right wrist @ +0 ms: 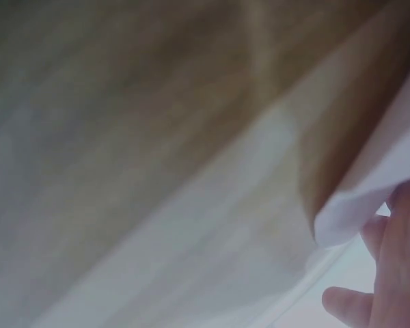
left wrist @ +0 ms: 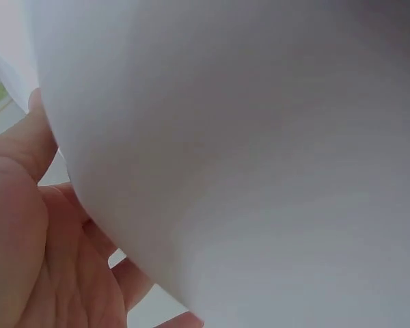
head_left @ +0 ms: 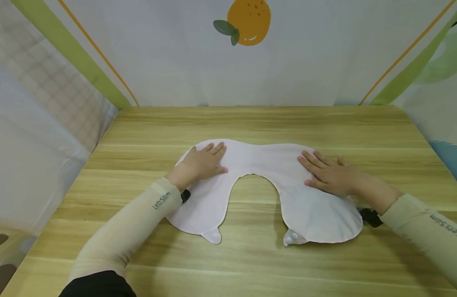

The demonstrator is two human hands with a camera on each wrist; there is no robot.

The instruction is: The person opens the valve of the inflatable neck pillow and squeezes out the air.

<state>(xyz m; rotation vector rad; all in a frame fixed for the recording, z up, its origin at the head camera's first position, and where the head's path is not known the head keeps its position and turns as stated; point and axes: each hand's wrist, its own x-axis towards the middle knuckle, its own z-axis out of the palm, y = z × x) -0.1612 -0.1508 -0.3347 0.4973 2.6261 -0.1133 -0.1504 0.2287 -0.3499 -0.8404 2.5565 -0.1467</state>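
Observation:
A flat, pale U-shaped neck pillow or its cover (head_left: 255,159) lies on the wooden table, its opening toward the person. My left hand (head_left: 203,163) rests on its upper left part with straight fingers. On the upper right part lies my right hand (head_left: 330,175), fingers also straight and spread. Each lower end has a small tab, and the right tab (head_left: 294,238) shows round snap buttons. Pale fabric (left wrist: 225,171) fills most of the left wrist view beside that hand. In the right wrist view, a fabric edge (right wrist: 359,212) stands above the table near the fingers.
The wooden table (head_left: 250,272) runs back to a white curtain (head_left: 169,57) printed with an orange fruit. More printed curtain hangs at the left and right sides. Dark camera straps (head_left: 371,217) show at the wrists.

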